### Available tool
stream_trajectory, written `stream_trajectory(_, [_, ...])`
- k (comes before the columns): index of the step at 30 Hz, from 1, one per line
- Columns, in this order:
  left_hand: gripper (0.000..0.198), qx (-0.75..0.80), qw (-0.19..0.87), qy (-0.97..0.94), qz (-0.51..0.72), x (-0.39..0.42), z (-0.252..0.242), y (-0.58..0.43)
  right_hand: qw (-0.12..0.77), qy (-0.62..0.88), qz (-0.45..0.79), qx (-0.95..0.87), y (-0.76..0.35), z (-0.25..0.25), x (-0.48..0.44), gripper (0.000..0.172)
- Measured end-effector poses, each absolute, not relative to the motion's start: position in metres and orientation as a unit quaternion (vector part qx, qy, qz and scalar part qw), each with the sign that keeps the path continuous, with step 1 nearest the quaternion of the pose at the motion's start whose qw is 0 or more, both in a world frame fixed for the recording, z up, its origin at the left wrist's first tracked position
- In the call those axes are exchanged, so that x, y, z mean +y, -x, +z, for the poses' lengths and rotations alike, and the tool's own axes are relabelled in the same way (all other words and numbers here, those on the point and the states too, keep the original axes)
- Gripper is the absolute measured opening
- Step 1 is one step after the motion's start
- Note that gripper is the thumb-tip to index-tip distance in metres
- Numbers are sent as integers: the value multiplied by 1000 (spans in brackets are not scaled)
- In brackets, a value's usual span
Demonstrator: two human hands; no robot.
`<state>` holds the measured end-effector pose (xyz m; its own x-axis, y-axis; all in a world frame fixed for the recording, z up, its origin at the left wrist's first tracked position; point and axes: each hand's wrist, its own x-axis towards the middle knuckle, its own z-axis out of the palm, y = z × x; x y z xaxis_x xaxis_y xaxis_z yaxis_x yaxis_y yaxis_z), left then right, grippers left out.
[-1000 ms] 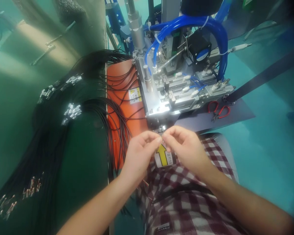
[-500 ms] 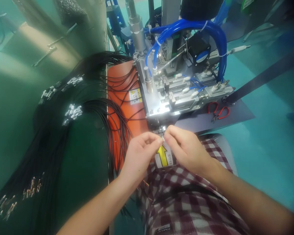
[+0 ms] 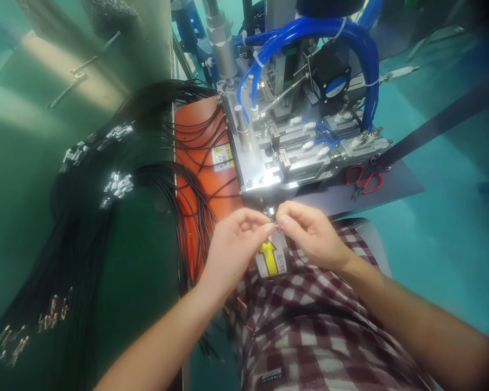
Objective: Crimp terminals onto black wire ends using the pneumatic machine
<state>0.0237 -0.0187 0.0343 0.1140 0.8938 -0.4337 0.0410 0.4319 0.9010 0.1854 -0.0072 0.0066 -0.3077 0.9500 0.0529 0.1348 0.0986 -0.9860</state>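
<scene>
Left hand [image 3: 233, 244] and right hand [image 3: 309, 234] pinched together on tiny metal terminal [image 3: 272, 221], right at machine [image 3: 269, 163] mouth; I see black wires [image 3: 187, 201] beside.

**What Is Hiding From View**

The left hand [image 3: 233, 247] and the right hand [image 3: 309, 233] are pinching something tiny between their fingertips, and it is too small to tell what it is. The hands are covering the front of the metal machine [image 3: 269, 163]. The top of the machine is running off the picture's upper edge. The black wires [image 3: 85, 244] are running off the left edge. The words on the yellow arrow sticker [image 3: 269, 259] are too small to read.
</scene>
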Motion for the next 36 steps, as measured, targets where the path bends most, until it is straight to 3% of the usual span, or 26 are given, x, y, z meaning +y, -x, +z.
stream_trajectory(4, [15, 565, 589, -473, 332, -11, 32, -24, 402, 460, 532, -586, -189, 2, -2, 26])
stream_trajectory(9, [5, 555, 448, -623, 321, -4, 24, -19, 413, 465, 542, -565, -191, -10, 7, 27])
stream_trajectory(14, [15, 518, 307, -739, 303, 0, 14, -13, 418, 492, 537, -543, -192, -23, 12, 26])
stream_trajectory(36, [31, 474, 218, -815, 253, 0, -3, 1, 431, 494, 490, -575, -181, -41, 10, 24])
